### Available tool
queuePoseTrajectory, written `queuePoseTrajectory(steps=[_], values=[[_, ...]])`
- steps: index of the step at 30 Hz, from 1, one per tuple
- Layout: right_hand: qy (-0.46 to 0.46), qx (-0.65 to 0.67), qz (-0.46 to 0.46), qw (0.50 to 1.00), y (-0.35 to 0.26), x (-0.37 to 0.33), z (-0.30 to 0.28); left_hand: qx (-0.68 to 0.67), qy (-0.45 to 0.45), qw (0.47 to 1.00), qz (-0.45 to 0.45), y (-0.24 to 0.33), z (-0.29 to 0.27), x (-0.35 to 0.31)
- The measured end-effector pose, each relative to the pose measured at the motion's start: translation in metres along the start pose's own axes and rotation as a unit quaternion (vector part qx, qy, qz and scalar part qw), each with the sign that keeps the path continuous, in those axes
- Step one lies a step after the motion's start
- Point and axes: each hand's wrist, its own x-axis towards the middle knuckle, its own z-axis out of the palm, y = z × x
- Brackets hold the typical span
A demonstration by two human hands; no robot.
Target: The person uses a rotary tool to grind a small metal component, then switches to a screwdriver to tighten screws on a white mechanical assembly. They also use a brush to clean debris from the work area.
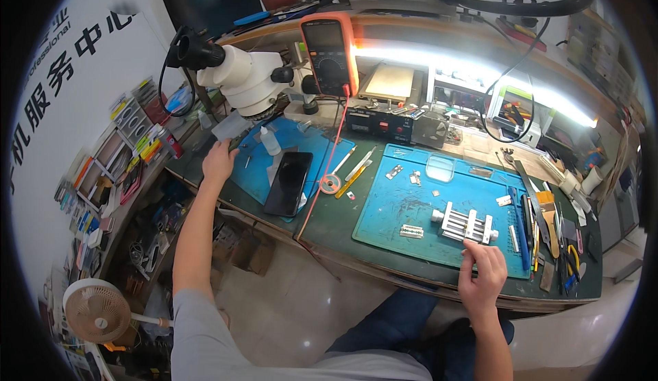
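My left hand reaches to the far left of the bench, beside a clear plastic piece. Its thumb stands away from the fingers, and nothing shows in it. My right hand is closed at the front of the blue-green work mat. Its curled fingertips meet the near edge of a silver clamp-type board holder; anything pinched there is too small to make out. Left of the holder lies a small metal stencil-like plate. A black smartphone rests on a blue mat, below a white dropper bottle.
A white microscope overhangs the left mat. An orange multimeter stands behind, its red lead crossing the bench. Solder wire and a yellow knife lie mid-bench. Several tools, including yellow-handled pliers, crowd the right edge.
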Motion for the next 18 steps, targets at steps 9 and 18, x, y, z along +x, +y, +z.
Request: queuePoseTrajectory(steps=[9, 18], values=[[-0.018, -0.046, -0.030, 0.998, -0.002, 0.003, -0.001, 0.002, 0.023, 0.997, 0.075, -0.028, 0.054, 0.006], [-0.008, -0.047, -0.014, 0.999, -0.001, -0.008, -0.003, -0.031, 0.145, 0.978, 0.148, -0.016, 0.001, -0.016]])
